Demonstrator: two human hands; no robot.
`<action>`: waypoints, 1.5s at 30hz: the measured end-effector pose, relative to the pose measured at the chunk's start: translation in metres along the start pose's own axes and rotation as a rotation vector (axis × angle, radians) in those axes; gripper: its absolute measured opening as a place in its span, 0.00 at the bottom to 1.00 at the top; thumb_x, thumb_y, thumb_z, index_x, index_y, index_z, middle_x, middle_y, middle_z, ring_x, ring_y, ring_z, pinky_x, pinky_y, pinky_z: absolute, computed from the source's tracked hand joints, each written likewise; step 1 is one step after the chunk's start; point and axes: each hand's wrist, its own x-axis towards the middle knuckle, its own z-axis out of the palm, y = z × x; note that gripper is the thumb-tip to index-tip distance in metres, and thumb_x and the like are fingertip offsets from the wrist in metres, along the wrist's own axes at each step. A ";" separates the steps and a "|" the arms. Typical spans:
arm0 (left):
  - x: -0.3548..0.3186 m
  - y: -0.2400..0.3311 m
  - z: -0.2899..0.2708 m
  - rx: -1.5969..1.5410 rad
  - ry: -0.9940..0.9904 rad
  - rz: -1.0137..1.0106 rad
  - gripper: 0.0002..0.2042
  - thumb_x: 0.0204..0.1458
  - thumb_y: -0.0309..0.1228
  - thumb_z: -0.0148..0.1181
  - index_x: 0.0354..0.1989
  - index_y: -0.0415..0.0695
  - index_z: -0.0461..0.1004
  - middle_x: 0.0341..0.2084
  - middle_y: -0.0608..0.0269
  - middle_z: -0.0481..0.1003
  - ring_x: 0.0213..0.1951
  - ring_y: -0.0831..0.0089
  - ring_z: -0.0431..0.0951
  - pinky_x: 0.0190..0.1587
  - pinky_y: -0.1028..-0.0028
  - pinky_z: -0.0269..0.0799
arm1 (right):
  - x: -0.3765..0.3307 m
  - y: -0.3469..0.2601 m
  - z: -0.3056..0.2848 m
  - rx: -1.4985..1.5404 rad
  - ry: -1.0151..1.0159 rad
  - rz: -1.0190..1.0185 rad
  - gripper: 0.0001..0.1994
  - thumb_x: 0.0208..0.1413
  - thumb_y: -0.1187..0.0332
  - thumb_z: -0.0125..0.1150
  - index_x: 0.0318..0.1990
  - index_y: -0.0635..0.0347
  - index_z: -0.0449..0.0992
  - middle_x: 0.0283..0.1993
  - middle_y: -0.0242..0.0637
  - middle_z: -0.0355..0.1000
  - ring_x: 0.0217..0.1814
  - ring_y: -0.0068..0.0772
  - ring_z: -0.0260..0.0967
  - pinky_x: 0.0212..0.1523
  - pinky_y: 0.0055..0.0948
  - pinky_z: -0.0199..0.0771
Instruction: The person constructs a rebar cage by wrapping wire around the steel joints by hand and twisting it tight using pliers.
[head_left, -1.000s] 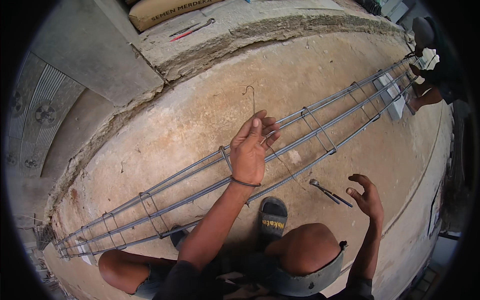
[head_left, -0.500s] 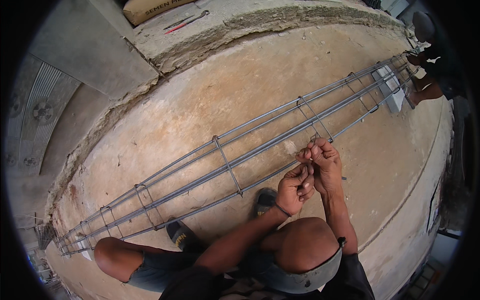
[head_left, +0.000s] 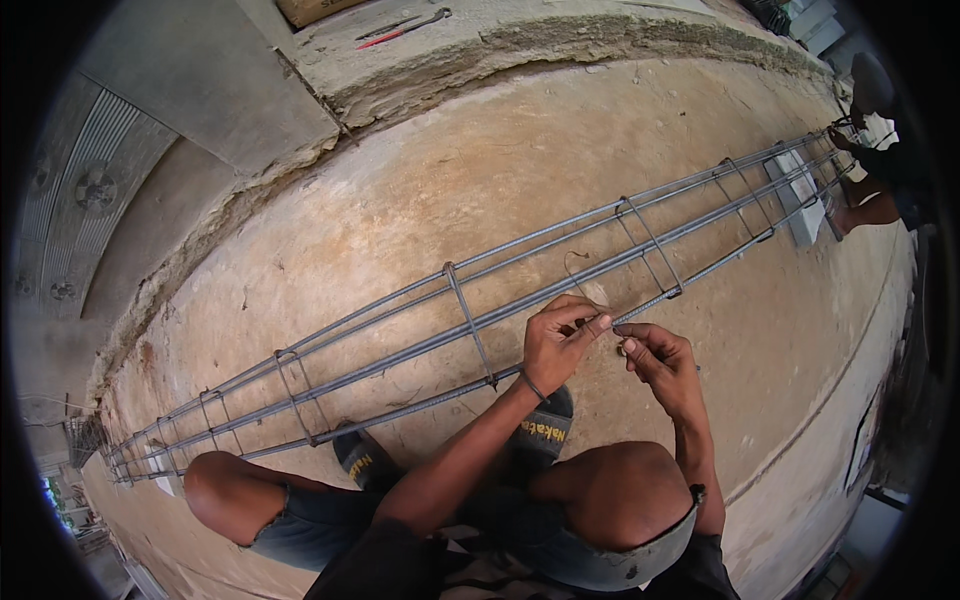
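Observation:
A long steel rebar cage [head_left: 465, 312] with square stirrups runs from lower left to upper right in front of me. My left hand [head_left: 560, 343] is over its near bar [head_left: 648, 302], thumb and fingers pinched together on a thin tie wire [head_left: 572, 272]. The wire's free end curves up past my fingers. Close beside it on the right, my right hand [head_left: 664, 370] pinches at the same bar, fingers curled. What lies between its fingertips is too small to make out.
A pale block [head_left: 797, 200] props the cage's far right end, where another person [head_left: 885, 150] crouches with hands at the bars. Pincers with a red handle [head_left: 405, 28] lie on the raised concrete ledge [head_left: 430, 75]. My sandals [head_left: 545, 430] are close to the near bar.
My hands were together above the near bar. Now they are apart, the left shifted left and up, the right lowered beside the bar. The view has tilted slightly.

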 end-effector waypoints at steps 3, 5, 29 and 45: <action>0.010 -0.001 -0.018 0.058 -0.225 0.008 0.10 0.53 0.33 0.67 0.38 0.39 0.82 0.34 0.58 0.80 0.34 0.73 0.79 0.35 0.76 0.74 | 0.001 0.002 -0.016 -0.250 0.156 -0.138 0.11 0.60 0.68 0.61 0.47 0.62 0.78 0.29 0.38 0.76 0.28 0.29 0.73 0.29 0.32 0.71; 0.025 0.004 -0.026 0.389 -0.316 -0.080 0.12 0.51 0.34 0.69 0.38 0.39 0.82 0.36 0.57 0.81 0.34 0.77 0.78 0.33 0.76 0.72 | 0.009 -0.007 -0.042 -0.560 0.395 -0.232 0.09 0.56 0.74 0.59 0.44 0.58 0.79 0.30 0.45 0.76 0.28 0.38 0.73 0.30 0.37 0.71; 0.167 -0.084 0.083 0.170 -0.116 -0.479 0.12 0.52 0.32 0.67 0.35 0.33 0.81 0.25 0.59 0.81 0.27 0.78 0.78 0.29 0.78 0.73 | 0.123 0.036 -0.157 -0.895 0.291 -0.242 0.05 0.51 0.71 0.59 0.33 0.57 0.80 0.32 0.46 0.77 0.36 0.53 0.75 0.37 0.46 0.73; 0.171 -0.080 0.104 0.256 0.031 -0.027 0.04 0.47 0.20 0.62 0.30 0.34 0.81 0.21 0.59 0.80 0.25 0.78 0.76 0.27 0.75 0.70 | 0.146 -0.044 -0.119 -1.450 0.150 -0.972 0.08 0.46 0.67 0.59 0.22 0.60 0.78 0.27 0.36 0.76 0.36 0.40 0.75 0.30 0.35 0.76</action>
